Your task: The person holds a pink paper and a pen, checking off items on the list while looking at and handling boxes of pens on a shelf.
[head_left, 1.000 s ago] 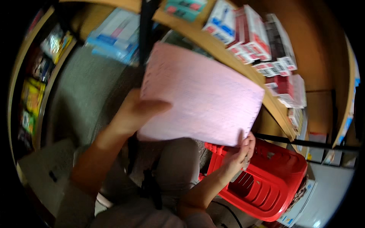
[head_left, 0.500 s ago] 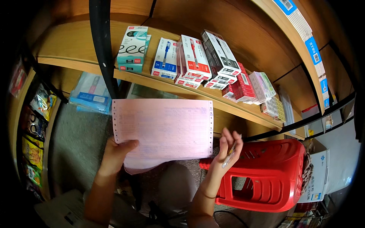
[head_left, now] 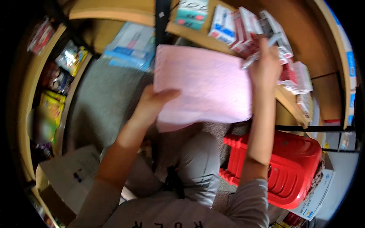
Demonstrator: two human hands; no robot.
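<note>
A pink stack of printed forms is held out in front of me, its lower edge curling. My left hand is closed on the stack's left side, thumb lying on top. My right hand is raised at the stack's right edge, its fingers closed around a slim clear pen. Behind that hand are the pen boxes on the shelf; I cannot tell whether it touches them. Motion blurs the hand and the writing on the forms.
On the wooden shelf stand a teal-and-white box, a blue-and-white pen box and several red ones. A red plastic stool lies at the right. Snack bags fill the left rack. An open carton sits lower left.
The view has shifted, showing more of my lap. My right hand has risen with the pen, from beside the forms' lower right corner to their upper right edge. My left hand keeps its hold.
</note>
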